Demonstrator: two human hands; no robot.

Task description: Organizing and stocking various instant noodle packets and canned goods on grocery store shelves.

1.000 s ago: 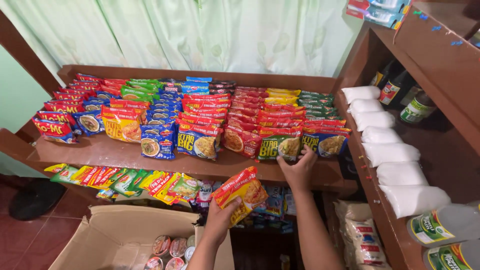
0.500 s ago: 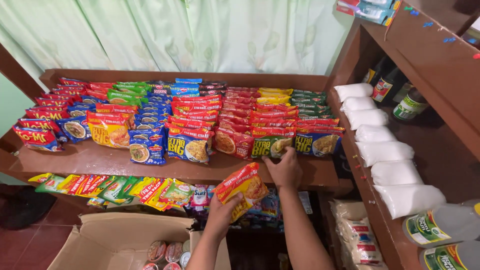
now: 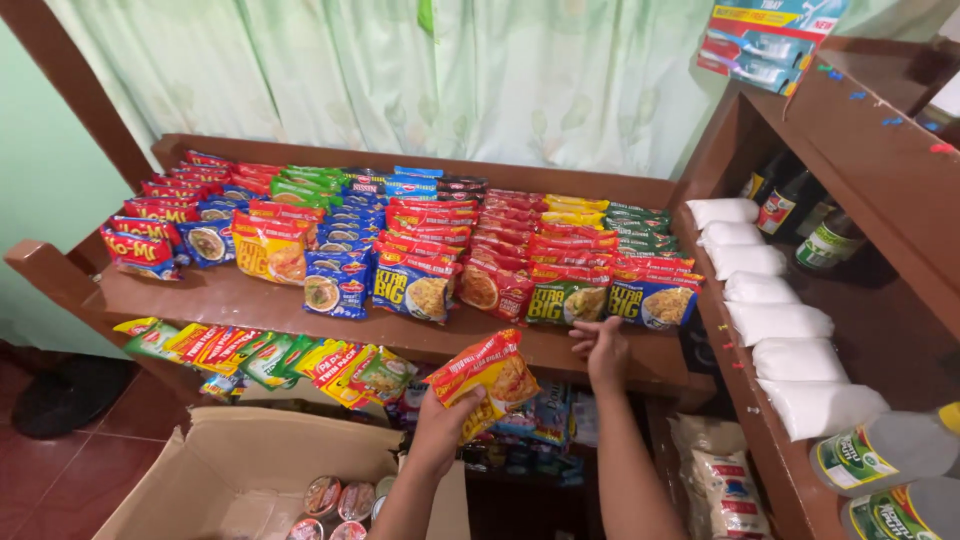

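Near the lower centre of the frame, a stack of orange noodle packets (image 3: 487,377) is gripped by the closed left hand (image 3: 445,425), held just below the wooden shelf (image 3: 250,300). The right hand (image 3: 603,348) is laid on the shelf's front edge, fingers loosely spread and empty, just beneath a green packet (image 3: 566,299) in the front row.

Two bare forearms, no sleeves

Left hand (image 3: 440,432) and right hand (image 3: 606,350) wear no gloves, rings, watch or bracelets; short, unpainted nails.
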